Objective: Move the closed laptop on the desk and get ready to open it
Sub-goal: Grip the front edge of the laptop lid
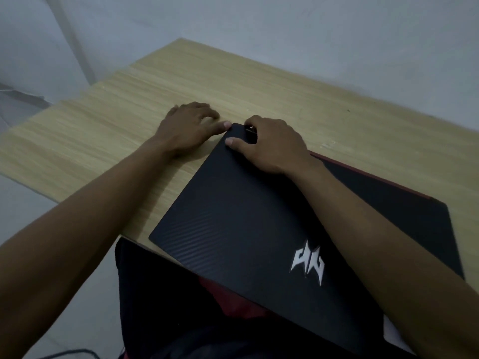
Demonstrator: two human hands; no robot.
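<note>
A closed black laptop [246, 216] with a white logo on its lid and a red trim along its far edge lies skewed on the light wooden desk [129, 120]. Its near side hangs over the desk's front edge above my lap. My right hand [269, 143] rests on the laptop's far left corner, with the thumb on the lid and the fingers curled over the corner edge. My left hand [189, 128] lies palm down on the desk just left of that corner, its thumb tip touching the laptop's edge.
The desk stands against a pale wall at the back and right. Its left edge drops to a light floor. My dark and red clothing [181, 307] fills the bottom of the view under the laptop. A dark cable [72, 352] lies on the floor at the bottom left.
</note>
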